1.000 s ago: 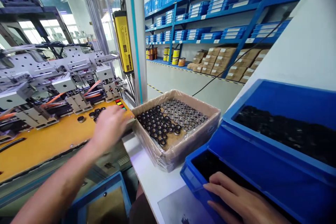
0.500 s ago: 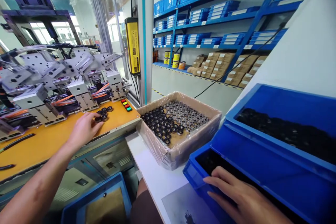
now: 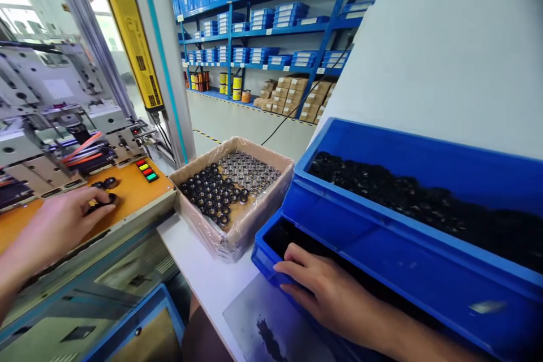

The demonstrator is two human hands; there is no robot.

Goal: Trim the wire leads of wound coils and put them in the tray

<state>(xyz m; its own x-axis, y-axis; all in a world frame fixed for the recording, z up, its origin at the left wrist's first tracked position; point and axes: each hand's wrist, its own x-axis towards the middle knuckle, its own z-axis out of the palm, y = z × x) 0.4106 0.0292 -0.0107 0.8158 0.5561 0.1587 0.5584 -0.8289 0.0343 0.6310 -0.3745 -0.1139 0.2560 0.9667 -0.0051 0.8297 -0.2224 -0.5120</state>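
Grip of the left hand (image 3: 70, 219) pinches a black ring (image 3: 112, 198) at the orange table (image 3: 138, 189), beside other rings (image 3: 110, 182); a slack hold could send it rolling. The right hand (image 3: 328, 288) touches a blue bin (image 3: 263, 257); whether it grips anything, I cannot tell.

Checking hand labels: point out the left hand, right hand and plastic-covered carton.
Left hand (image 3: 64, 220): head view, back of hand.
Right hand (image 3: 324, 287): head view, back of hand.
Carton (image 3: 254, 220): head view, near right wall.
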